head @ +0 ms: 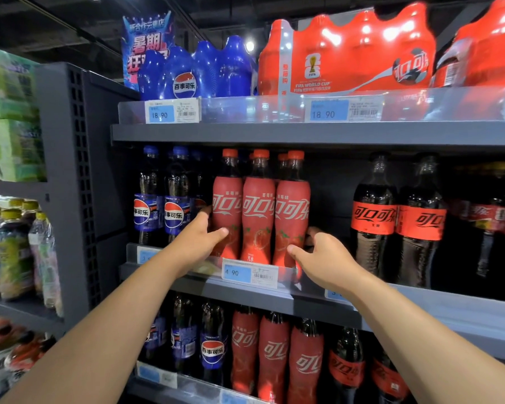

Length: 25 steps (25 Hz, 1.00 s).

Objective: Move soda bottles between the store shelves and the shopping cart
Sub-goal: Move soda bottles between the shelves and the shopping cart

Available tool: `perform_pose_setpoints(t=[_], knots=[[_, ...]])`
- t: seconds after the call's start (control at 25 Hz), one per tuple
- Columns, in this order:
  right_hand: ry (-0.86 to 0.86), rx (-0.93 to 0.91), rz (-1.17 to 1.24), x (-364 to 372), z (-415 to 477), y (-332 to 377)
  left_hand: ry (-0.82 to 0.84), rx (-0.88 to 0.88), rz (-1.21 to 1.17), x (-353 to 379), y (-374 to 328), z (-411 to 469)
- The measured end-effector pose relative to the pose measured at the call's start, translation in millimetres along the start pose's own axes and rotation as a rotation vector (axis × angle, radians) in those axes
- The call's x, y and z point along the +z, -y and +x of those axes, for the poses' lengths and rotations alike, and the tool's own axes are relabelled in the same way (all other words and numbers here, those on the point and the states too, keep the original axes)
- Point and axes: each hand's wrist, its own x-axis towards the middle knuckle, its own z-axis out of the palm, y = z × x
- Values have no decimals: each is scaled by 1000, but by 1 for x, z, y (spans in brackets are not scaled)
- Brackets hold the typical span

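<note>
Hands on the red cola row, mid-frame: left hand (197,239) wraps the left red bottle (227,199), right hand (322,258) curls round the right red bottle (292,205), thumbs in front, probably to lift both over the shelf lip (286,277).

There is only one view, from the head of the person. It faces forward to the grey metal store shelves (303,132), very near, at the height of the middle shelf. Three red-sleeved plastic soda bottles (258,205) stand in the centre. The wide lens bends the edges; two bare forearms (114,316) are seen at the near bottom edge.
</note>
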Motion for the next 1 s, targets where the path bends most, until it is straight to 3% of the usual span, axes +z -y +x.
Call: perform_pose_setpoints(t=[0.2, 0.64, 0.88, 1.0], knots=[[-33, 54, 73, -6, 0, 0, -110, 61, 121, 4, 1, 1], [27, 6, 88, -4, -2, -1, -136, 67, 143, 5, 8, 0], [-26, 5, 37, -1, 0, -4, -133, 61, 101, 6, 2, -6], [-39, 46, 21, -1, 3, -8, -259, 142, 120, 25, -3, -19]])
